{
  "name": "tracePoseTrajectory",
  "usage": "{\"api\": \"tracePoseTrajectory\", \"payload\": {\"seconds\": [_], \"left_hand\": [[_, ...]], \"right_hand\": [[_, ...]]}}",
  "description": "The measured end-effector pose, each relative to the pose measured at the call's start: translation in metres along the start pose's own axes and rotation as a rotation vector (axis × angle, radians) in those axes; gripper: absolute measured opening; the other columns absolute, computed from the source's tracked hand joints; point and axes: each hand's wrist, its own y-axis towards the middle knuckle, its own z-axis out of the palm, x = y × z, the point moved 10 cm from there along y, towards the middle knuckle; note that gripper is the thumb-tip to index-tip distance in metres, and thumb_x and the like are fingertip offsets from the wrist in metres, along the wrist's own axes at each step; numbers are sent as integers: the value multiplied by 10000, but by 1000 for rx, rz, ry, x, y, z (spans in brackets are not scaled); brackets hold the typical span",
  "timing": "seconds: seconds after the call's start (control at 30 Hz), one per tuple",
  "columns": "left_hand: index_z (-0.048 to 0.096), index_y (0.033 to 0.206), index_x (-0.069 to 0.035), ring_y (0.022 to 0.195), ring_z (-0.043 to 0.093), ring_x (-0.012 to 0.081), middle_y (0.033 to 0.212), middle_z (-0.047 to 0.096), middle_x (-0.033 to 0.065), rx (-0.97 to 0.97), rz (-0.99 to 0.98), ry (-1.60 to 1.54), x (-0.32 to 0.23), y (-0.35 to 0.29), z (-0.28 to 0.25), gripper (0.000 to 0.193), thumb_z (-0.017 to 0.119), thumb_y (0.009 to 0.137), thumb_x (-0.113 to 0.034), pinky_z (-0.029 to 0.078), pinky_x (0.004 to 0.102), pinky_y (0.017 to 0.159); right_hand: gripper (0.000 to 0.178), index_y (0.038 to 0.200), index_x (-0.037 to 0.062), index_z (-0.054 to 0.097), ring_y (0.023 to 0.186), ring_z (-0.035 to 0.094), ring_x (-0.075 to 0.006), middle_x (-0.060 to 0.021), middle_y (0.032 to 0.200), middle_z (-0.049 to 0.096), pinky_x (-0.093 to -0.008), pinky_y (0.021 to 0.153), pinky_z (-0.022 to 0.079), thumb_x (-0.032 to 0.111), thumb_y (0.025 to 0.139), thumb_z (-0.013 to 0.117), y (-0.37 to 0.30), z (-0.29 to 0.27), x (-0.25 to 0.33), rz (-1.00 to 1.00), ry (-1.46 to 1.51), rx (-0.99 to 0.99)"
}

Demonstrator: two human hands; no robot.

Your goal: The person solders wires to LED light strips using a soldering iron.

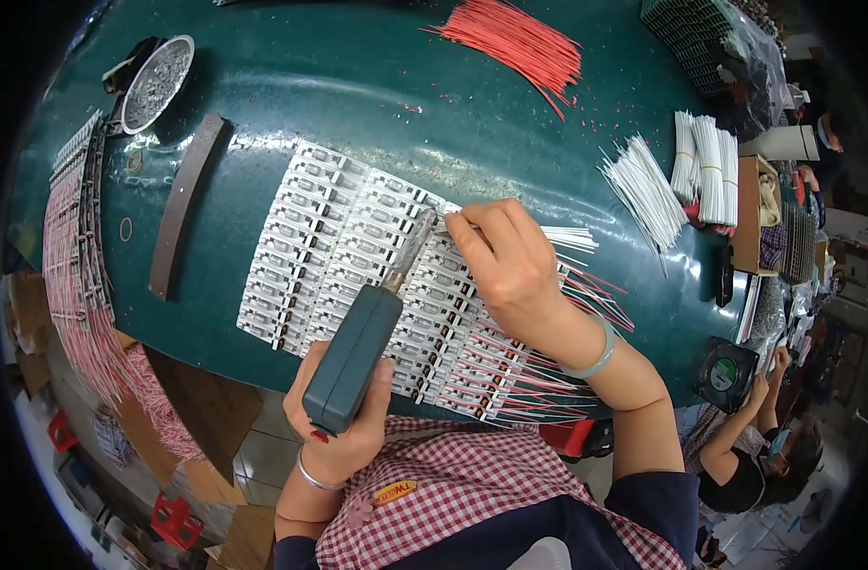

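My left hand (pixel 337 418) is wrapped round a dark green gun-shaped power tool (pixel 355 356), whose metal shaft (pixel 414 249) points up and away over the rows of small white modules (pixel 375 228). Close to the tool's tip, the fingers of my right hand (pixel 510 261) are pinched at the top of a module row; what they hold is too small to make out. White wires (pixel 569 237) stick out beyond my right hand, and I cannot tell if it grips them. Red and white wires (pixel 529 375) extend from the modules on the near right side.
A red wire pile (pixel 515 47) lies at the back, with white wire bundles (pixel 705 166) on the right. A brown curved strip (pixel 187 209), a metal bowl (pixel 158 84) and wired module strips (pixel 77 247) are to the left. A person (pixel 752 461) works at far right, near a black round-faced device (pixel 726 373).
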Motion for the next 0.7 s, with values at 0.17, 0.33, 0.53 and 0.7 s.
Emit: {"api": "tracePoseTrajectory", "payload": {"seconds": [0.17,0.33,0.53,0.7], "left_hand": [[698,1002,61,711,677,262,918,686,166,-75,45,-50,-1,-6,-9,224,777,807,-17,535,326,640],[697,1018,68,727,684,259,926,692,165,-108,7,-97,2,-10,-13,236,773,813,-20,540,328,649],[692,1000,65,703,669,284,908,679,169,-77,35,-58,2,-12,-12,221,768,808,-13,536,336,643],[691,974,60,706,659,303,900,673,173,-64,17,-91,5,-15,-10,191,760,809,-8,530,344,635]], "right_hand": [[382,1040,-88,648,857,587,-266,-147,976,609,-350,676,521,45,682,658,0,0,1,6,-17,0],[383,1035,-91,650,854,590,-277,-148,963,611,-361,671,515,40,675,659,0,-3,3,13,9,-33],[409,1064,-103,646,853,592,-290,-158,983,615,-367,689,518,36,679,650,-7,-3,8,14,30,-23],[408,1067,-103,647,856,593,-286,-155,978,612,-362,687,515,42,686,649,-7,-1,10,5,30,-10]]}}
